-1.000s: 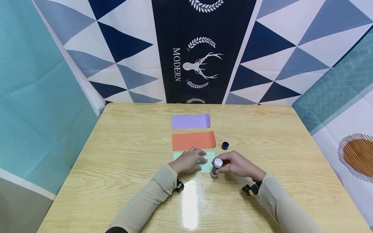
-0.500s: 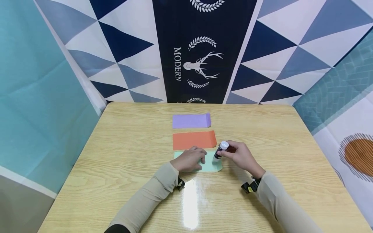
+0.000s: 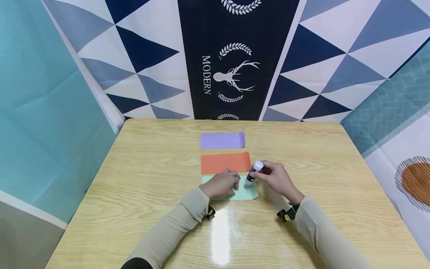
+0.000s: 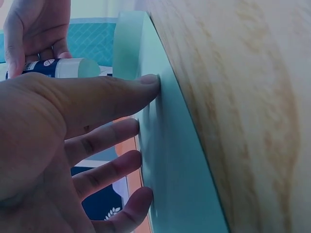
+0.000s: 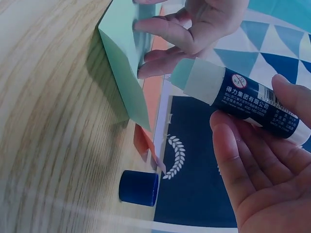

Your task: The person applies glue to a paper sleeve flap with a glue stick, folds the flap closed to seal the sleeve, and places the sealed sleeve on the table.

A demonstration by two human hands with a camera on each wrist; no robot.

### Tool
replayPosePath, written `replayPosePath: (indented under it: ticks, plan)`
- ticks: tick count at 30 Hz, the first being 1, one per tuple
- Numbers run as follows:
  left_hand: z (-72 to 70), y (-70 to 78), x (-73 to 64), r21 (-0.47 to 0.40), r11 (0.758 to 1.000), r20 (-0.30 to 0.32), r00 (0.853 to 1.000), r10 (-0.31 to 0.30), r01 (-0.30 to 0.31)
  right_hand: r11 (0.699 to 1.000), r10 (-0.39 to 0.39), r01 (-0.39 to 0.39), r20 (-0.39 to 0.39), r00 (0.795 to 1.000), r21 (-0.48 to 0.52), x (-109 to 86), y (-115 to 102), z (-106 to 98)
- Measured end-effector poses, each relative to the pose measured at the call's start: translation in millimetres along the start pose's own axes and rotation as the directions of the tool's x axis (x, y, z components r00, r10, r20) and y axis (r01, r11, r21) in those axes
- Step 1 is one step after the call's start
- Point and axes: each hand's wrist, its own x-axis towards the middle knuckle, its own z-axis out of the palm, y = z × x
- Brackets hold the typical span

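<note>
A mint-green envelope (image 3: 248,192) lies on the table with its flap at the right end, which tilts up in the right wrist view. My left hand (image 3: 222,184) presses it down with thumb and fingertips, fingers spread and lightly bent. My right hand (image 3: 281,181) grips an uncapped glue stick (image 5: 260,104) between thumb and fingers. It is tilted, with its white base up in the head view and its glue end down close over the envelope near the flap. The dark blue cap (image 5: 139,188) stands on the table beyond the flap, hidden in the head view by my right hand.
An orange envelope (image 3: 225,163) lies just beyond the green one, and a purple envelope (image 3: 221,141) farther back. Both have flaps at the right. The wooden table (image 3: 151,164) ends at a patterned cloth (image 3: 225,59) behind.
My right hand has moved the glue stick away from me and slightly right, from nearly upright at the flap to tilted over the envelope. It now covers the cap. My left hand stays put.
</note>
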Motion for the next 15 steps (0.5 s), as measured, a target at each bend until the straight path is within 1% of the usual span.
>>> replayPosePath:
  ticks: [3,10,15]
  plan:
    - [-1.0,0.4,0.6,0.005,1.0,0.002,1.0,0.0,0.0,1.0,0.0,0.0,0.004,1.0,-0.002,0.1,-1.0,-0.8]
    - [1.4,-0.1,3.7,0.021,1.0,-0.007,1.0,0.011,-0.01,1.0,-0.004,0.004,-0.005,1.0,-0.008,-1.0,-2.9,-1.3]
    - [0.5,-0.5,4.4,0.029,0.999,-0.003,1.0,0.019,-0.019,1.0,-0.006,0.006,-0.013,1.0,0.007,-1.6,-2.9,-1.6]
